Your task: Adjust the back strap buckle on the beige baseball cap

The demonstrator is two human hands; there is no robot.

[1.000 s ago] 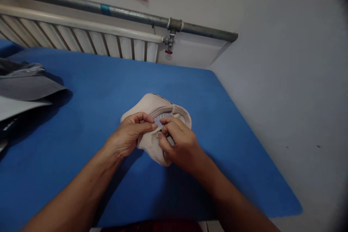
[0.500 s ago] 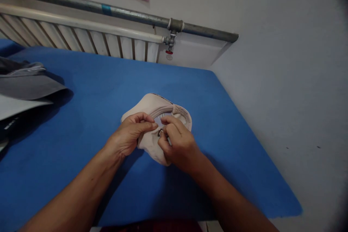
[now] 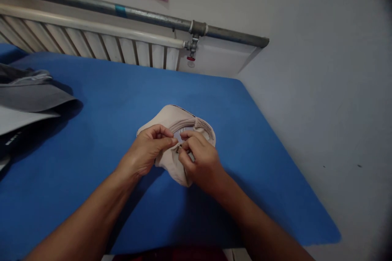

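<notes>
- Left hand angles up from lower left, thumb and forefinger pinching the cap's edge.
- Right hand angles in from lower right, fingers curled, gripping the small buckle.
- Beige cap lies beneath and between both.
- Blue counter: grey cloth items left, radiator behind, wall right.

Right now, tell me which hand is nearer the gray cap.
Left: the left hand is right of the gray cap, at the beige cap; the right hand is farther right, beyond the left one.
</notes>
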